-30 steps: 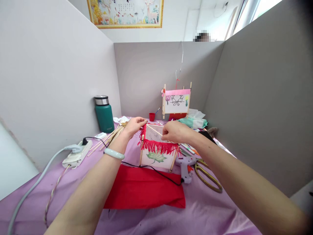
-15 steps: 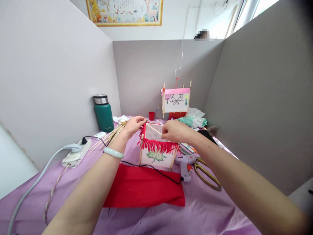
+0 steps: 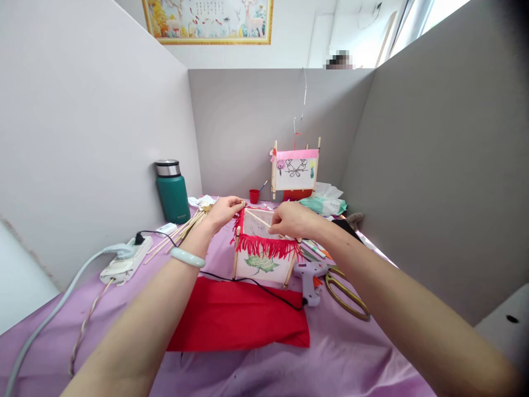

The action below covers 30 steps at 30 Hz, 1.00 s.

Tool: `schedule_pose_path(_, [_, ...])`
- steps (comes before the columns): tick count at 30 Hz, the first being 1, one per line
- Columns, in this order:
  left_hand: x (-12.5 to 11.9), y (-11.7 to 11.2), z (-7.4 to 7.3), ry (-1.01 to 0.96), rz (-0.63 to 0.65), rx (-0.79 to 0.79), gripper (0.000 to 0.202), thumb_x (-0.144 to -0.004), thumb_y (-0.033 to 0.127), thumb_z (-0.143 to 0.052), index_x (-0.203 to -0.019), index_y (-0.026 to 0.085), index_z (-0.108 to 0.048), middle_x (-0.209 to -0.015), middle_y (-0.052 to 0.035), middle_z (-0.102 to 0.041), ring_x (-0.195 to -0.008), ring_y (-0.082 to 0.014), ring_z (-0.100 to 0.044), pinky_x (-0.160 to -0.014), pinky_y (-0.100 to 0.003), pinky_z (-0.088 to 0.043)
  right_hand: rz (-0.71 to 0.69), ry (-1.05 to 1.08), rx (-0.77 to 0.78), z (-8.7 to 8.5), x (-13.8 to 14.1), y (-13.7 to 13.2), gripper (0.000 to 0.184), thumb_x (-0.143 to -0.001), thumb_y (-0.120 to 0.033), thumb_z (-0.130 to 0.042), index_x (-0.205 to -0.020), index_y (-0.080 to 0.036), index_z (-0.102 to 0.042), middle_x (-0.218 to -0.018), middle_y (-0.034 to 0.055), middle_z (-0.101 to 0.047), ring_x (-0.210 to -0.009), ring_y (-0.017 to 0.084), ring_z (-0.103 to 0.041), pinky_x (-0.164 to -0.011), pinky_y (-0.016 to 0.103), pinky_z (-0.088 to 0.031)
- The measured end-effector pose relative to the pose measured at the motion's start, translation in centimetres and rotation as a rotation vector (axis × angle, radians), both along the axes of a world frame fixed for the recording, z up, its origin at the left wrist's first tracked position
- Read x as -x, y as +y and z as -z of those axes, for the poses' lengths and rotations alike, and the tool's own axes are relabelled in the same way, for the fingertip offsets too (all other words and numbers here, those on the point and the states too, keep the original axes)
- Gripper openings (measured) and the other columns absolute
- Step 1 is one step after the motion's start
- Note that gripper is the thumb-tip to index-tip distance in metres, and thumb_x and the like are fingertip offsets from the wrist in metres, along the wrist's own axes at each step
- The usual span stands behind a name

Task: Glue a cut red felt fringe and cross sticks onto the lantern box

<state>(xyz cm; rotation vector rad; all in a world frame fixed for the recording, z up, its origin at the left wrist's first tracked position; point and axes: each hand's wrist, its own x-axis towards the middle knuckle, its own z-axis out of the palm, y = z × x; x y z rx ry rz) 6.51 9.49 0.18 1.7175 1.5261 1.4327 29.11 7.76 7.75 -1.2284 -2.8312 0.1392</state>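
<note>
Surface: purple cloth (image 3: 330, 364); 3 grey partitions (image 3: 248, 121) around; left hand (image 3: 222, 212) pinches lantern frame (image 3: 261, 263) corner; right hand (image 3: 291, 219) pinches thin stick (image 3: 257, 218).

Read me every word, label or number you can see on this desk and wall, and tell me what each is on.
Nothing can be read for sure.
Framed picture: rows of small characters, too small to read.
Thermos: no legible label.
Tissue pack: print blurred.
Lantern in the left hand, stick in the right hand: drawings only, no words.
</note>
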Motion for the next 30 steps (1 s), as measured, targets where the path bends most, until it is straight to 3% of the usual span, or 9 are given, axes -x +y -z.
schedule_pose_path(5, [-0.4,-0.5,-0.4,-0.084,0.014,0.027,0.034,-0.074,0.041,-0.063,-0.093,0.013,-0.068,-0.096,-0.0089,-0.069,-0.080,-0.0164,-0.061,-0.073,-0.030,-0.046,0.014,0.051,0.035,-0.1,-0.3,0.1,0.028,-0.077,-0.034,-0.054,-0.068,-0.013,-0.070,-0.059,0.0051,-0.062,-0.051,0.011,-0.052,-0.050,0.023,-0.033])
schedule_pose_path(9, [-0.2,-1.1,-0.9,-0.077,-0.026,0.042,0.032,-0.073,0.038,-0.061,-0.093,0.014,-0.068,-0.097,-0.0097,-0.069,-0.083,-0.0181,-0.062,-0.075,-0.031,-0.048,0.027,0.226,0.019,0.0,-1.7,0.6,0.036,-0.081,-0.044,-0.051,-0.069,-0.015,-0.068,-0.062,0.0032,-0.063,-0.052,0.010,-0.051,-0.050,0.023,-0.032])
schedule_pose_path(13, [-0.2,-2.3,-2.0,-0.057,-0.187,-0.047,0.029,-0.074,0.037,-0.060,-0.091,0.014,-0.067,-0.090,-0.0098,-0.069,-0.078,-0.0191,-0.063,-0.069,-0.030,-0.047,0.092,0.426,-0.063,0.5,-4.7,0.3,0.032,-0.081,-0.040,-0.049,-0.067,-0.016,-0.065,-0.061,0.0003,-0.061,-0.055,0.009,-0.051,-0.053,0.022,-0.032])
schedule_pose_path(16, [-1.1,-3.8,-3.5,0.068,-0.306,-0.179,0.023,-0.073,0.035,-0.061,-0.082,0.015,-0.069,-0.081,-0.0073,-0.069,-0.074,-0.0188,-0.061,-0.066,-0.029,-0.044,0.188,0.507,-0.087,2.4,-7.4,-0.4,0.032,-0.083,-0.038,-0.048,-0.066,-0.017,-0.064,-0.059,0.0001,-0.061,-0.057,0.011,-0.052,-0.056,0.022,-0.033])
schedule_pose_path(18, [-2.3,-4.9,-4.4,0.162,-0.247,-0.197,0.021,-0.074,0.034,-0.061,-0.078,0.017,-0.071,-0.078,-0.0055,-0.069,-0.074,-0.0192,-0.060,-0.069,-0.030,-0.043,0.243,0.522,-0.075,4.5,-9.0,-1.0,0.032,-0.085,-0.039,-0.046,-0.071,-0.019,-0.066,-0.064,0.0005,-0.064,-0.060,0.013,-0.055,-0.056,0.023,-0.033])
schedule_pose_path(24, [-6.1,-5.8,-6.0,0.422,0.122,-0.109,0.009,-0.066,0.027,-0.068,-0.072,0.024,-0.074,-0.073,-0.0019,-0.069,-0.072,-0.0208,-0.060,-0.073,-0.032,-0.043,0.328,0.379,0.026,10.6,-11.3,-3.0,0.032,-0.085,-0.040,-0.045,-0.076,-0.022,-0.069,-0.076,0.0039,-0.070,-0.071,0.018,-0.062,-0.059,0.025,-0.035])
schedule_pose_path(27, [-7.5,-6.8,-7.1,0.442,0.142,-0.151,0.008,-0.066,0.027,-0.069,-0.070,0.024,-0.074,-0.071,-0.0037,-0.066,-0.072,-0.0219,-0.061,-0.074,-0.035,-0.044,0.405,0.379,0.009,11.8,-12.0,-3.4,0.032,-0.086,-0.042,-0.045,-0.080,-0.025,-0.071,-0.080,0.0032,-0.071,-0.075,0.020,-0.063,-0.061,0.026,-0.038])
schedule_pose_path(30, [-8.1,-10.7,-7.4,0.321,0.107,-0.177,0.013,-0.068,0.036,-0.066,-0.070,0.026,-0.073,-0.070,-0.0058,-0.064,-0.081,-0.0256,-0.062,-0.072,-0.038,-0.047,0.458,0.454,-0.025,12.3,-12.8,-3.6,0.035,-0.087,-0.044,-0.042,-0.084,-0.025,-0.072,-0.079,0.0030,-0.072,-0.074,0.021,-0.064,-0.063,0.028,-0.041])
